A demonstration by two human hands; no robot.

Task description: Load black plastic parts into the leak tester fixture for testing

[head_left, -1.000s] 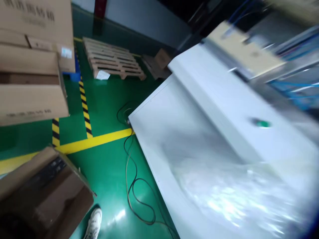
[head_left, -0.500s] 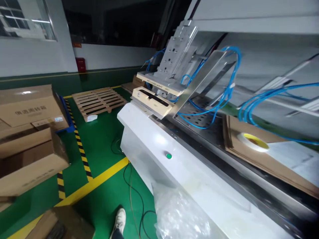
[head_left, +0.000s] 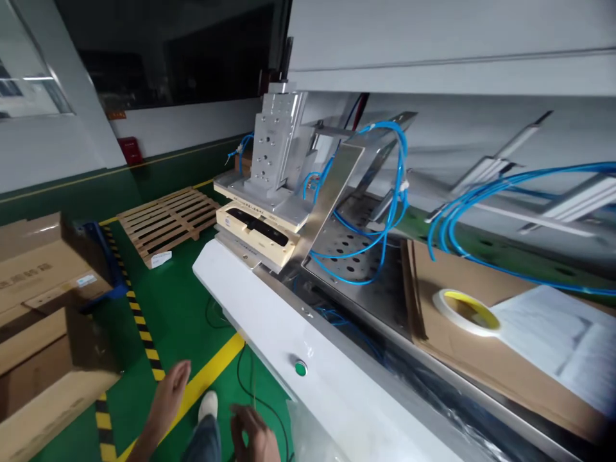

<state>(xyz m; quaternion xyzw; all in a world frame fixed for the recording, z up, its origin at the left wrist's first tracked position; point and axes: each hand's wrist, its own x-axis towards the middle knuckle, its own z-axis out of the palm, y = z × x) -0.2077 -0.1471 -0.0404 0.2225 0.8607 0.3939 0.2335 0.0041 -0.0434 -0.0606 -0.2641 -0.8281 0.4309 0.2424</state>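
Observation:
My left hand (head_left: 171,393) is low in the view over the green floor, its fingers loosely bent and a little blurred; I see nothing in it. To its right, near the bottom edge, my right hand (head_left: 254,433) hangs with relaxed, bent fingers and a gap between thumb and fingers. It looks bare too. Nearest to the right hand is the white machine front (head_left: 260,308) with a green round button (head_left: 301,367). At its far end a cream fixture block (head_left: 253,231) with a black slot sits below a metal press plate (head_left: 269,196). Neither hand touches these.
Blue air hoses (head_left: 385,212) loop around a slanted metal bracket (head_left: 332,192). A tape roll (head_left: 466,312) and white paper (head_left: 558,340) lie on cardboard sheets (head_left: 433,282) at right. Open cartons (head_left: 48,385) stand at left, a wooden pallet (head_left: 168,221) behind. A cable (head_left: 250,385) crosses the floor.
Both hands have come into view at the bottom. The view has shifted closer to the machine, and the fixture now stands lower and further left in it.

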